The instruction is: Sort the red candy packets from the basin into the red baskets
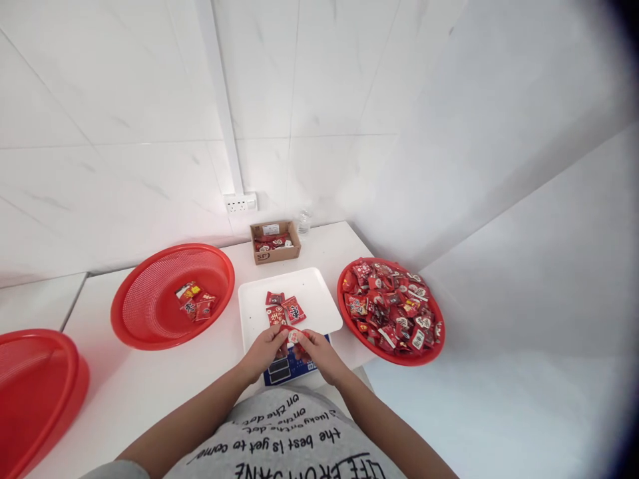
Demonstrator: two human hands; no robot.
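Observation:
Both my left hand (265, 350) and my right hand (318, 352) are closed on one small red packet (292, 336) with a pale round mark, held between them by thumbs and fingers. They are over the near edge of a white scale tray (319, 299). Several red packets (293, 309) lie on that tray, just beyond my hands. Beneath my hands shows the scale's blue panel (279, 372), partly covered by them.
A red basket heaped with packets (392, 309) stands at right. At left, a red mesh basket (120, 306) holds a few packets; another red basket (74, 372) is nearer. Behind the scale are a cardboard box of packets (276, 254) and a clear container (303, 223).

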